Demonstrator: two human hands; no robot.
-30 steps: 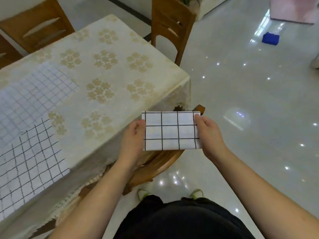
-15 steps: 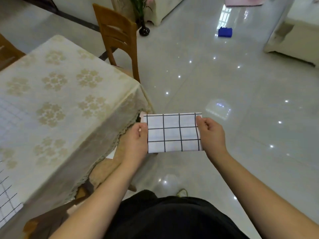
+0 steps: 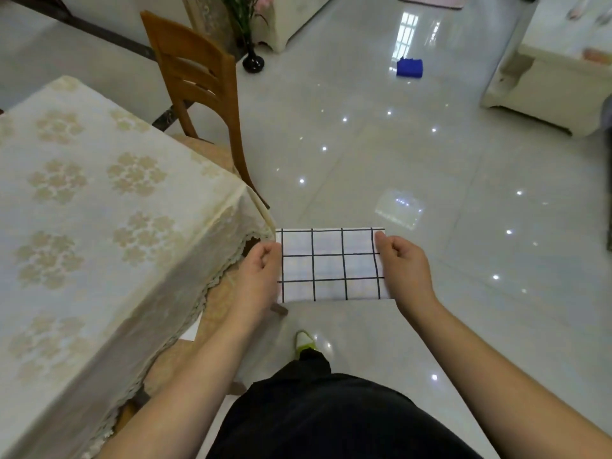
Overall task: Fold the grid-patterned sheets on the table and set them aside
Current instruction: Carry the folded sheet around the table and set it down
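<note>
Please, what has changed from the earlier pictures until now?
The view has turned right, away from the table; the unfolded grid sheets on it have left the frame. The folded sheet stays gripped at both ends by the left hand and right hand, over the floor.

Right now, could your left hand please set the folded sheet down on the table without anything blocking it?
Probably yes. The left hand grips the folded sheet just beyond the table corner, and the tablecloth nearest it looks bare. The right hand holds the other edge.
</note>
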